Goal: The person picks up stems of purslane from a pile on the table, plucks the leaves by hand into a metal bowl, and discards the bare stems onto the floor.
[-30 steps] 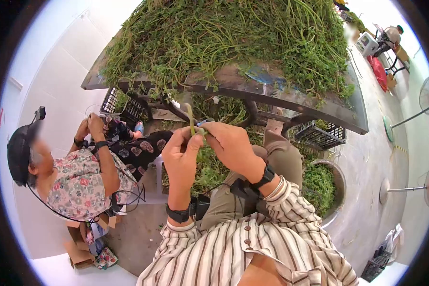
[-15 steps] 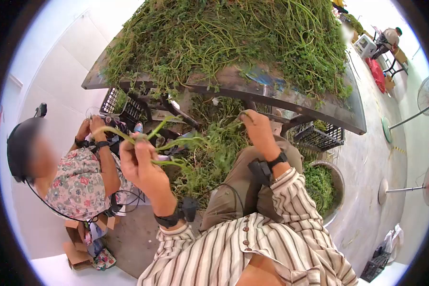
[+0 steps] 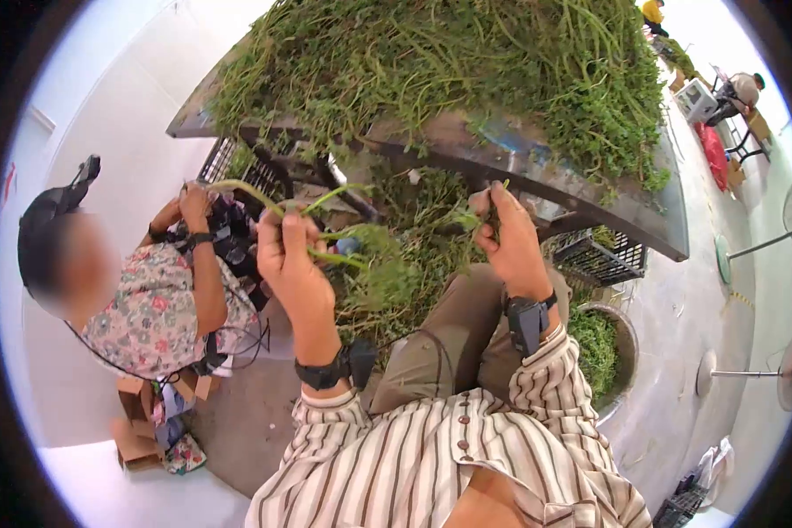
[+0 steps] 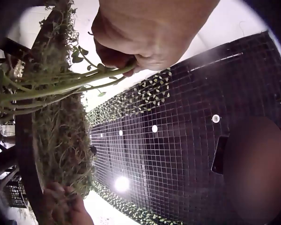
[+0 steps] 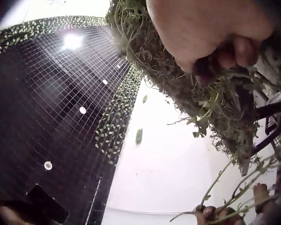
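My left hand (image 3: 295, 264) pinches the thick end of a leafy green stem (image 3: 246, 189) between thumb and fingers. Its thinner side shoots (image 3: 348, 260) spread to the right, towards the other hand. In the left wrist view the same branching stem (image 4: 56, 89) runs leftward from the curled fingers. My right hand (image 3: 515, 246) is raised in front of the table edge, apart from the left, and pinches a small green sprig (image 3: 466, 220) at the fingertips. Leaves (image 5: 201, 126) hang below that hand in the right wrist view; its fingertips are partly hidden there.
A table (image 3: 414, 145) heaped with tangled greens (image 3: 449, 70) stands ahead. More greens (image 3: 422, 202) lie beneath it, near black crates (image 3: 603, 255). A round tub (image 3: 627, 352) of greens is at the right. Another person (image 3: 163, 290) sits close on the left.
My hands were together on the stem and have drawn apart. The left went left with the branching stem; the right went right, then turned its fingertips upward.
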Demonstrator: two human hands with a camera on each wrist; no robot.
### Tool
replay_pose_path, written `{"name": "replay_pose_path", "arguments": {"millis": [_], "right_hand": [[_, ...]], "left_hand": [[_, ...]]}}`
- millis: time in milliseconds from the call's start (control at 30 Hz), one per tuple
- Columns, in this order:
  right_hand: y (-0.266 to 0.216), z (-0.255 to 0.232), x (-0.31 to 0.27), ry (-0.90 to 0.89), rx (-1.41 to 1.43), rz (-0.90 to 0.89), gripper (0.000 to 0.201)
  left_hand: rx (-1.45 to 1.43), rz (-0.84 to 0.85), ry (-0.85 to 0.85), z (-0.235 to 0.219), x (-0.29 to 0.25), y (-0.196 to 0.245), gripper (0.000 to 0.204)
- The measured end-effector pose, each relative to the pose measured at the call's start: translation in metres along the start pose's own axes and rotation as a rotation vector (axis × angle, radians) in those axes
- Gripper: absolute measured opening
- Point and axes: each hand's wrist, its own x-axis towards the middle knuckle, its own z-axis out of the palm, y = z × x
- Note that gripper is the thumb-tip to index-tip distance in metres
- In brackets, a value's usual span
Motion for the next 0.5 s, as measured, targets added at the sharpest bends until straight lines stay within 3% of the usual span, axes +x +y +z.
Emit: {"name": "replay_pose_path", "arguments": {"millis": [67, 100, 133, 267, 367, 400, 467, 500], "right_hand": [[0.003, 0.004, -0.003, 0.011, 0.016, 0.141, 0.024], [0.010, 0.006, -0.004, -0.066, -0.210, -0.024, 0.024], [0.013, 0.011, -0.005, -0.056, -0.197, -0.004, 0.024], [0.018, 0.026, -0.012, -0.130, -0.090, 0.217, 0.014], [0.020, 0.041, -0.019, -0.335, -0.481, -0.028, 0.019], [0.026, 0.043, -0.019, -0.326, -0.474, -0.025, 0.019], [0.036, 0.050, -0.019, -0.411, -0.632, -0.286, 0.022], [0.039, 0.053, -0.023, -0.405, -0.585, -0.287, 0.019]], "left_hand": [[-0.008, -0.016, -0.057, -0.004, 0.000, -0.002, 0.011], [-0.027, -0.027, -0.072, -0.005, 0.000, -0.002, 0.011], [-0.048, -0.036, -0.091, -0.005, 0.001, -0.003, 0.012], [-0.054, -0.063, -0.117, -0.004, -0.004, -0.002, 0.013], [-0.036, -0.078, -0.136, -0.001, -0.008, 0.000, 0.013], [-0.028, -0.085, -0.144, -0.001, -0.009, 0.001, 0.013], [-0.021, -0.086, -0.153, 0.000, -0.010, 0.001, 0.013], [-0.018, -0.077, -0.154, -0.001, -0.010, 0.001, 0.013]]}}
